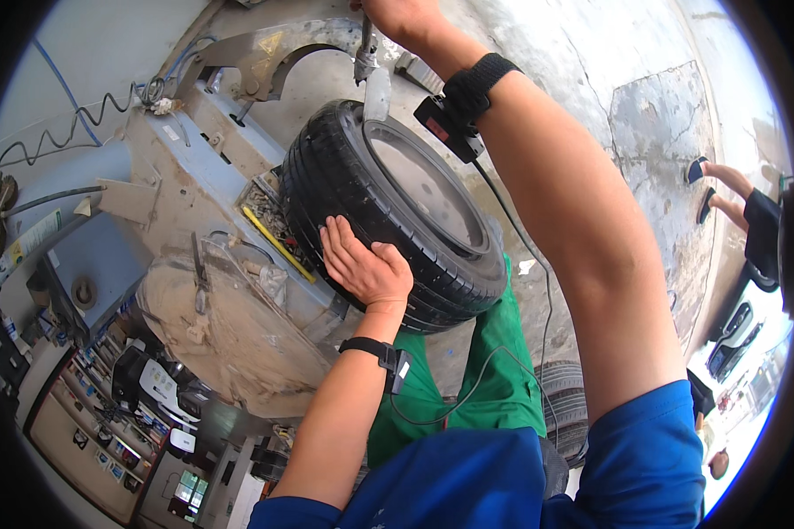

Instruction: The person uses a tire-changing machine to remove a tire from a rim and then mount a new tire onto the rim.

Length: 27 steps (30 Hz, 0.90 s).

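The left hand (362, 264) lies open and flat on the tread of the tyre (388, 212) mounted on the tyre changer (194, 167), steadying it, while the right hand (406, 13) closes its grip on the vertical mount-head bar (364, 48) above the rim.

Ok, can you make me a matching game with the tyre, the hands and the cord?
Things:
1. Left hand
2. Right hand
3. Black rubber tyre
4. Coiled grey cord

Places:
A. up at the top edge, gripping a metal tool
B. mounted on the grey-blue tyre machine
C. at the upper left, above the machine
D. flat on the tyre's tread

Pairs: 1-D, 2-A, 3-B, 4-C
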### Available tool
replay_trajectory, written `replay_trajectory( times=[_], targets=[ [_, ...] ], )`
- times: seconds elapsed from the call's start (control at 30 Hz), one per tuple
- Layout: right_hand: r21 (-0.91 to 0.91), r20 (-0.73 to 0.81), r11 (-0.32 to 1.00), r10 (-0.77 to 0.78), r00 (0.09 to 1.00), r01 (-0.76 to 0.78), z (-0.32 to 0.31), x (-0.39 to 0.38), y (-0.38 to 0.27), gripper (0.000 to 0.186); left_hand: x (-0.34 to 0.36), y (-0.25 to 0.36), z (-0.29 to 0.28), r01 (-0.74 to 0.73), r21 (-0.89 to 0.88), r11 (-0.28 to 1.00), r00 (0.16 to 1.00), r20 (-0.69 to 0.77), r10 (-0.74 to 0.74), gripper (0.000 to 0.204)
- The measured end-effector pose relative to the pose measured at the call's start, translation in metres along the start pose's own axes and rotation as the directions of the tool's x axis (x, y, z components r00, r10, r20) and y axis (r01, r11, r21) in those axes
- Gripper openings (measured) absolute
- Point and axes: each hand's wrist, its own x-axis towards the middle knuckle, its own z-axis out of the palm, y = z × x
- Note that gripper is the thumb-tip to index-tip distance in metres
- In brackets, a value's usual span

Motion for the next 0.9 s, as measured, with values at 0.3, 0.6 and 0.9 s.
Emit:
replay_trajectory(
  times=[0.3, 0.6, 0.9],
  targets=[
    [-0.109, -0.014, 0.993, -0.036, 0.999, 0.034, 0.002, 0.002, 0.0, 0.042, 0.002, 0.002, -0.002, 0.03, 0.001, 1.0, 0.999, 0.031, -0.03, 0.065],
    [-0.09, -0.019, 0.993, -0.077, 0.997, 0.075, 0.005, 0.0, 0.003, 0.043, 0.0, 0.0, -0.001, 0.018, -0.002, 1.0, 1.0, 0.007, -0.018, 0.064],
    [-0.075, -0.057, 0.995, -0.064, 0.996, 0.06, 0.007, 0.004, 0.007, 0.043, 0.0, 0.001, -0.001, 0.009, 0.0, 1.0, 1.0, -0.005, -0.009, 0.064]
  ],
)
